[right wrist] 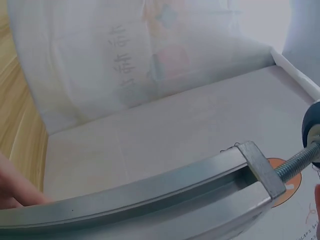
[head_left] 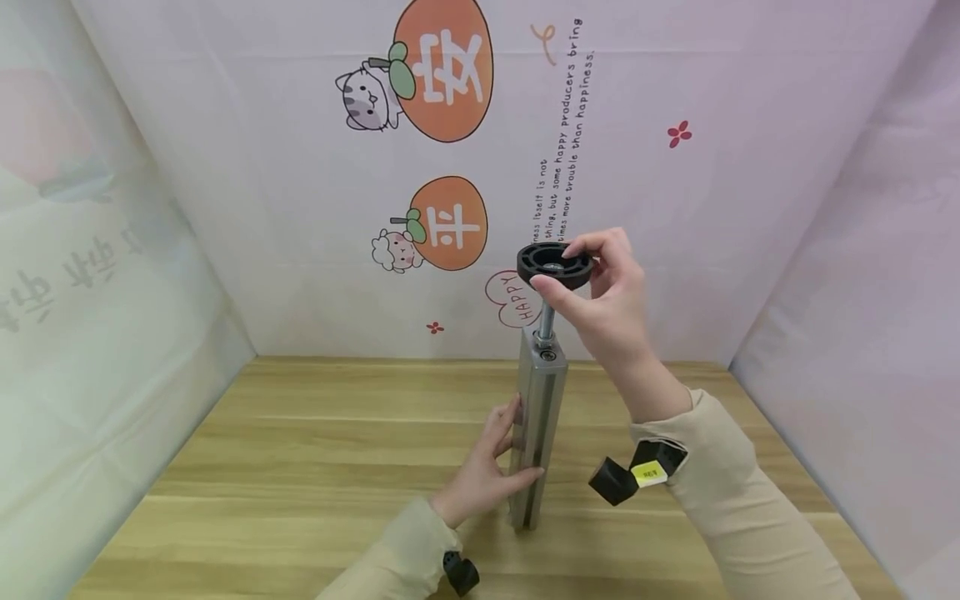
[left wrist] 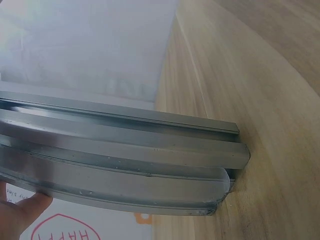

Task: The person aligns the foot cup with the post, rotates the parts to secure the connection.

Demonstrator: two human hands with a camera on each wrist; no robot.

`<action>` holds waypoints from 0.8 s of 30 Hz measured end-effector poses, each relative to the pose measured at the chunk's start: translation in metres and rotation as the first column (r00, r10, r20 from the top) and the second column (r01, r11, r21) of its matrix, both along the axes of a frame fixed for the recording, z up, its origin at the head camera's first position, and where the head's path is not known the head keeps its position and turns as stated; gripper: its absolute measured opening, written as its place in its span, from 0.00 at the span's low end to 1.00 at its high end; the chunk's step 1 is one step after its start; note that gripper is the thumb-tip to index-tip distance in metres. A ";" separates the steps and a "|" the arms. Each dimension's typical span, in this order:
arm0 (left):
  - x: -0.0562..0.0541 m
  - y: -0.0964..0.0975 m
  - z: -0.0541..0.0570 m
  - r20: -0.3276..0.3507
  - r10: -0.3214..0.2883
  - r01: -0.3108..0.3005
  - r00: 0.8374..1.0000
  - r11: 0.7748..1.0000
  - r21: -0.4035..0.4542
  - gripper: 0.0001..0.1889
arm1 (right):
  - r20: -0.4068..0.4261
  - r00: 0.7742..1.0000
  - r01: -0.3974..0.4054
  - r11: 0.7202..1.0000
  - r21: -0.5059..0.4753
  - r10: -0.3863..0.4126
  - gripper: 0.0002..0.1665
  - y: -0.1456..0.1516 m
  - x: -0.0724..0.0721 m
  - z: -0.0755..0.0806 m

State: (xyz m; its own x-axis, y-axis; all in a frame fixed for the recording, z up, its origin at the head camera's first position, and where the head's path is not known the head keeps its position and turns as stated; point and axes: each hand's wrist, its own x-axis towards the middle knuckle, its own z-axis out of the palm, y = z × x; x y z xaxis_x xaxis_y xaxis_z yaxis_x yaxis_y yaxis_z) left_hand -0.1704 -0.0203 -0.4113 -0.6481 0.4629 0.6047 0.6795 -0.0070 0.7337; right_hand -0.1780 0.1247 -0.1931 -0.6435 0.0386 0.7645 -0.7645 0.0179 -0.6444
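Note:
An aluminium profile point(head_left: 542, 417) with slotted sides stands upright on the wooden table. My left hand point(head_left: 483, 467) grips it around its lower half, thumb on the near side and fingers at the left. Out of the end plate point(right wrist: 261, 170) on its top rises a threaded rod point(right wrist: 297, 162), which carries a round black levelling foot point(head_left: 531, 268). The thumb and fingers of my right hand point(head_left: 611, 308) pinch this foot by its rim. In the left wrist view the profile's lower end point(left wrist: 235, 155) meets the wood, with a left fingertip point(left wrist: 37, 205) against its side.
The wooden tabletop point(head_left: 300, 467) spreads around the profile. A white printed cloth point(head_left: 315, 275) forms the back wall, and pale cloth walls point(head_left: 862, 292) close off both sides. Each wrist wears a small black camera point(head_left: 613, 482).

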 end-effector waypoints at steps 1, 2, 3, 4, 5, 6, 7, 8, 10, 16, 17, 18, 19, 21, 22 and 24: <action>0.000 0.000 0.000 0.003 0.000 0.000 1.000 1.000 -0.001 0.54 | -0.016 0.999 0.052 0.998 0.017 -0.052 0.17 -0.001 0.001 0.000; -0.001 0.000 -0.001 0.006 0.001 -0.001 1.000 1.000 -0.003 0.54 | -0.031 0.995 0.099 0.995 0.029 -0.098 0.18 -0.003 0.002 0.000; -0.001 0.000 -0.001 0.009 0.001 -0.001 1.000 1.000 -0.004 0.54 | -0.043 0.989 0.142 0.989 0.038 -0.140 0.20 -0.004 0.003 0.000; -0.001 0.000 -0.001 0.006 0.001 -0.001 1.000 1.000 -0.006 0.54 | -0.055 0.983 0.175 0.984 0.041 -0.173 0.21 -0.005 0.004 0.000; -0.002 0.000 -0.001 0.006 0.000 0.000 1.000 1.000 -0.007 0.54 | -0.068 0.977 0.204 0.978 0.044 -0.201 0.21 -0.006 0.004 0.000; -0.002 0.000 -0.001 0.007 -0.001 0.001 1.000 1.000 -0.009 0.54 | -0.083 0.971 0.230 0.972 0.047 -0.225 0.21 -0.007 0.004 0.000; -0.002 0.000 -0.001 0.007 -0.002 0.002 1.000 1.000 -0.010 0.54 | -0.096 0.964 0.253 0.966 0.052 -0.247 0.22 -0.008 0.005 0.000; -0.002 -0.001 -0.001 0.006 -0.002 0.002 1.000 1.000 -0.014 0.54 | -0.111 0.957 0.275 0.960 0.057 -0.268 0.22 -0.008 0.005 -0.001; -0.002 -0.001 0.001 0.010 -0.003 0.003 1.000 1.000 -0.026 0.53 | -0.142 0.944 0.311 0.948 0.073 -0.299 0.23 -0.009 0.004 -0.001; 0.001 -0.004 0.004 0.055 -0.009 0.012 0.998 0.998 -0.054 0.52 | -0.187 0.927 0.344 0.935 0.083 -0.324 0.36 -0.009 0.005 -0.003; 0.001 -0.004 0.004 0.060 -0.009 0.012 0.998 0.998 -0.054 0.52 | -0.187 0.930 0.335 0.940 0.067 -0.318 0.40 -0.009 0.005 -0.004; 0.001 -0.003 0.004 0.062 -0.008 0.012 0.998 0.998 -0.054 0.52 | -0.185 0.935 0.316 0.948 0.041 -0.304 0.44 -0.009 0.005 -0.005; 0.001 -0.003 0.003 0.060 -0.009 0.012 0.998 0.999 -0.052 0.52 | -0.182 0.943 0.285 0.958 0.007 -0.279 0.46 -0.009 0.004 -0.006; 0.001 -0.003 0.002 0.054 -0.010 0.012 0.999 0.999 -0.047 0.52 | -0.167 0.963 0.208 0.977 -0.049 -0.214 0.41 -0.007 0.002 -0.007; 0.000 -0.003 0.002 0.046 -0.012 0.014 0.999 0.999 -0.043 0.52 | -0.156 0.975 0.151 0.986 -0.071 -0.161 0.35 -0.006 -0.001 -0.008; 0.000 -0.004 0.002 0.039 -0.011 0.012 0.999 0.999 -0.038 0.52 | -0.120 0.992 -0.039 0.992 -0.118 0.024 0.27 -0.004 -0.007 -0.009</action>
